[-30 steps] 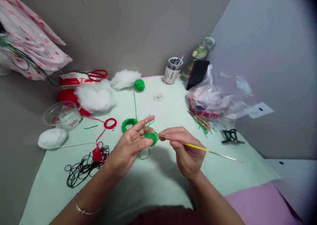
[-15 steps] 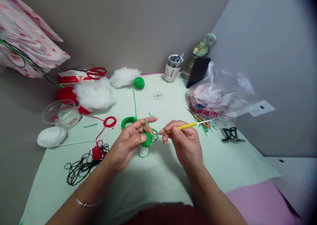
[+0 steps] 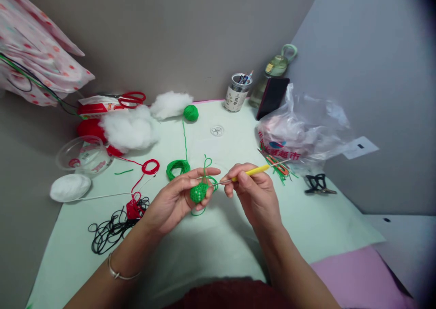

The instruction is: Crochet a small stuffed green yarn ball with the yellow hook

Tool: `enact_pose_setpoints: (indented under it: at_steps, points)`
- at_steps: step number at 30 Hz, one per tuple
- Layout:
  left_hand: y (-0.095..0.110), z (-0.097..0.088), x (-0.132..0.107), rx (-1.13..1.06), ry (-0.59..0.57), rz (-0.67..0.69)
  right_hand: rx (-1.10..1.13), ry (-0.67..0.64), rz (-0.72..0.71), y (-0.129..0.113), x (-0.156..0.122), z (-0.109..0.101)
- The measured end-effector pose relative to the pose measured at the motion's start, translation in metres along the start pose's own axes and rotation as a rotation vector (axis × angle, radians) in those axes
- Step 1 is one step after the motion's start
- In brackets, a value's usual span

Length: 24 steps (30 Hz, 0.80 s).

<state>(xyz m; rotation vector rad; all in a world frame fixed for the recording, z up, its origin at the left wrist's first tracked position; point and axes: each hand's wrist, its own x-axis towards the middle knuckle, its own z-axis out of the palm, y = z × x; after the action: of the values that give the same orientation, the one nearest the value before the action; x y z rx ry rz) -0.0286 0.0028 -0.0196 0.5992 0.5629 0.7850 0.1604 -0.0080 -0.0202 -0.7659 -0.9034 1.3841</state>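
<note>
Between the thumb and fingers of my left hand is a small rounded green crochet piece. My right hand grips a crochet hook by its yellow handle, and the hook's metal tip meets the piece's right edge. A green yarn loop stands up by my left index finger, and another hangs below the piece. Just beyond my left hand lies a coil of green yarn. From it a strand runs back to a green yarn ball.
Left: white stuffing, a clear plastic bowl, white yarn, red yarn, black cord, red-handled scissors. Right: a plastic bag, phone, pen can, bottle, black hair clip.
My left hand has turned the green piece so more of its surface shows, and the thumb has shifted up. The yarn over the index finger has changed position. The hook stays at the piece.
</note>
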Motion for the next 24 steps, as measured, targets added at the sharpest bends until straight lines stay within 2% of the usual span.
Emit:
enact_pose_setpoints:
  at_steps: [3,5,8,10,12,16,21,24]
  points:
    - [-0.002,0.0,0.0,0.078,0.005,0.081,0.047,-0.008,0.009,0.003,0.0,0.0]
    - [-0.005,0.001,0.001,0.133,0.007,0.146,0.017,-0.025,-0.041,0.007,-0.002,0.0]
    - [-0.011,0.003,0.002,0.181,0.037,0.187,-0.178,-0.037,-0.22,0.012,-0.007,0.003]
    - [-0.013,0.005,0.001,0.239,0.101,0.195,-0.348,-0.026,-0.349,0.013,-0.01,0.005]
    - [-0.013,0.007,-0.001,0.312,0.167,0.209,-0.456,-0.027,-0.418,0.013,-0.011,0.006]
    - [-0.008,0.014,-0.004,0.41,0.231,0.246,-0.362,-0.046,-0.341,0.015,-0.01,0.004]
    - [-0.003,0.016,-0.005,0.474,0.217,0.253,-0.177,-0.036,-0.17,0.019,-0.006,0.001]
    - [-0.002,0.013,-0.007,0.522,0.211,0.254,-0.111,-0.035,-0.126,0.017,-0.003,0.002]
